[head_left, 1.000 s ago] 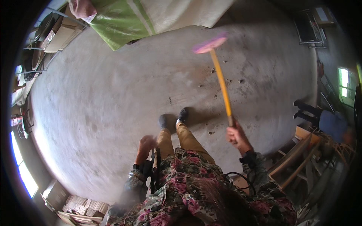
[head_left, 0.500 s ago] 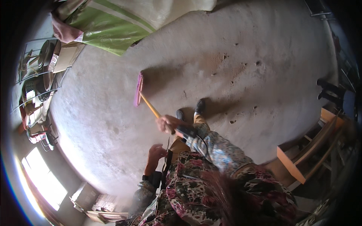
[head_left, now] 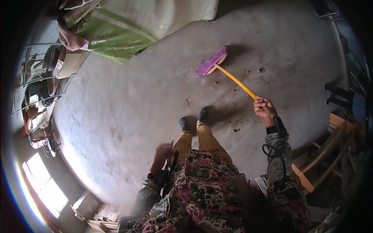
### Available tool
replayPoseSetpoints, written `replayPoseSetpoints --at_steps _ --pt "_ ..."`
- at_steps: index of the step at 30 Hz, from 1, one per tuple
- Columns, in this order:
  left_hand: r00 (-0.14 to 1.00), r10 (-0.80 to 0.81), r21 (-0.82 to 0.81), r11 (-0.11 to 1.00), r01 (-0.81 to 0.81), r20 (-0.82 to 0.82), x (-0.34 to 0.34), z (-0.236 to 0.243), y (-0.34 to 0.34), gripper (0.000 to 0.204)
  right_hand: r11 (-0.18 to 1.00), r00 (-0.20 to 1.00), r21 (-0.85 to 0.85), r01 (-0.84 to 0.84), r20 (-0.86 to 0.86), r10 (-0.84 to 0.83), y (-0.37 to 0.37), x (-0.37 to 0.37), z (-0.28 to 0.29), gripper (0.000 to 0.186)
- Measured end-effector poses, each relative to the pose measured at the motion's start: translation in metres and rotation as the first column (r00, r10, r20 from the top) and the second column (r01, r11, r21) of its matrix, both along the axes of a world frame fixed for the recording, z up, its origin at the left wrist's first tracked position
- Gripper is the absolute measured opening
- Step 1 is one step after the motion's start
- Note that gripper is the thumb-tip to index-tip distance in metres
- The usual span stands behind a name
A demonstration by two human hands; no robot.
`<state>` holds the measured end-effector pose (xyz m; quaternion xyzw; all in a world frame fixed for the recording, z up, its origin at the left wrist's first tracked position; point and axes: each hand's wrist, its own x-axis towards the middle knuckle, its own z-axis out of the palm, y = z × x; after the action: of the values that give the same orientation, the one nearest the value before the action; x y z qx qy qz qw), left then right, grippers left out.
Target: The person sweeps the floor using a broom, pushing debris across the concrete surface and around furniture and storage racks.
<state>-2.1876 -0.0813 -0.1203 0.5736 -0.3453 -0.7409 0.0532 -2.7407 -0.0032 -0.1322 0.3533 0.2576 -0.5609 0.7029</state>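
Note:
My right hand (head_left: 263,108) grips the yellow handle (head_left: 241,85) of a push broom, whose purple bristle head (head_left: 211,62) is out over the concrete floor (head_left: 128,112), near some small dark bits of debris (head_left: 261,70). My left hand (head_left: 164,151), low beside my thigh, is curled round a dark strap (head_left: 173,163). My feet in dark shoes (head_left: 183,124) stand below the broom, to its left.
A green and white sheet (head_left: 112,35) lies at the top. Shelving with boxes and clutter (head_left: 50,77) lines the left wall, above a bright window (head_left: 44,182). A person in dark trousers (head_left: 342,91) is at the far right, near wooden pieces (head_left: 326,151).
My right arm has swung from low across my body back out to the right since half a second ago; the broom head has moved from the left up to the upper middle.

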Motion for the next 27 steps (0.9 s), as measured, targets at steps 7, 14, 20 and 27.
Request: replayPoseSetpoints --at_steps 7,14,20,27 --pt "0.966 -0.251 -0.17 0.951 0.259 0.063 -0.025 -0.003 -0.029 0.03 0.892 0.535 0.256 -0.373 -0.726 0.432 -0.024 0.023 0.065 0.01" --pt "0.981 0.196 0.089 0.977 -0.195 0.006 -0.019 0.017 -0.077 0.029 0.945 0.836 -0.02 -0.326 -0.474 0.278 -0.047 0.109 0.066 0.01" --pt "0.989 0.147 0.12 0.982 -0.144 -0.018 -0.032 -0.011 -0.143 0.03 0.899 0.959 -0.337 -0.278 -0.053 0.277 -0.158 0.146 0.003 0.027" --pt "0.995 -0.098 0.072 0.993 0.096 0.02 -0.095 -0.032 -0.281 0.029 0.915 0.936 -0.404 -0.01 0.318 0.151 -0.236 0.059 -0.07 0.015"
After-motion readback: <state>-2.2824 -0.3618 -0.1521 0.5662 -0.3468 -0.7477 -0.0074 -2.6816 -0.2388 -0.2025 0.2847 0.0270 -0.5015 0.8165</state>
